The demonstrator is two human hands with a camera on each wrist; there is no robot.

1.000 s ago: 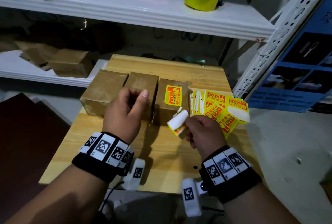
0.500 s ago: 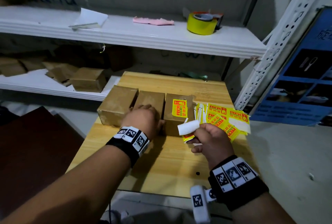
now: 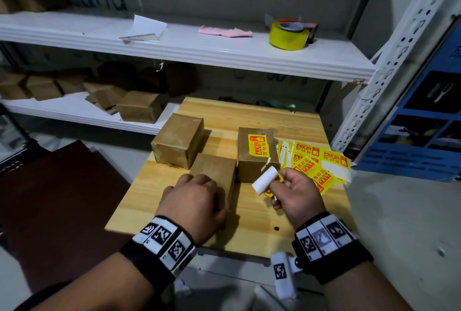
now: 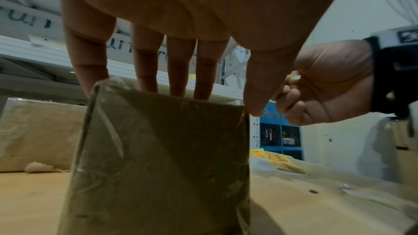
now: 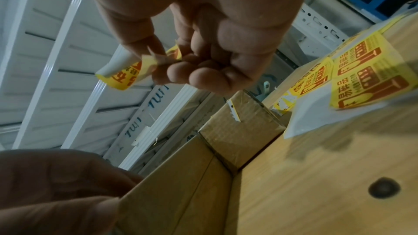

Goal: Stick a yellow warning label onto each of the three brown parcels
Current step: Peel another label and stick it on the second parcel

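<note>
Three brown parcels stand on the wooden table (image 3: 252, 116). The right parcel (image 3: 252, 168) carries a yellow warning label (image 3: 258, 145). The left parcel (image 3: 178, 144) is bare. The middle parcel (image 3: 214, 173) is also bare and sits nearer the front edge. My left hand (image 3: 197, 193) grips it from above, fingers (image 4: 176, 81) over its far top edge and thumb at the right corner of the parcel (image 4: 158, 158). My right hand (image 3: 287, 185) hovers beside it, pinching a curled yellow label (image 5: 126, 76) with its white backing (image 3: 265, 180) partly peeled.
A pile of yellow label sheets (image 3: 321, 161) lies at the table's right edge. A white rack behind holds a yellow tape roll (image 3: 288, 36), a pink cloth (image 3: 224, 31) and more brown boxes (image 3: 139, 108) on the lower shelf. A blue board (image 3: 424, 121) leans at right.
My left hand has taken hold of the middle parcel and drawn it out of the row toward the front edge. The right hand keeps pinching the curled label.
</note>
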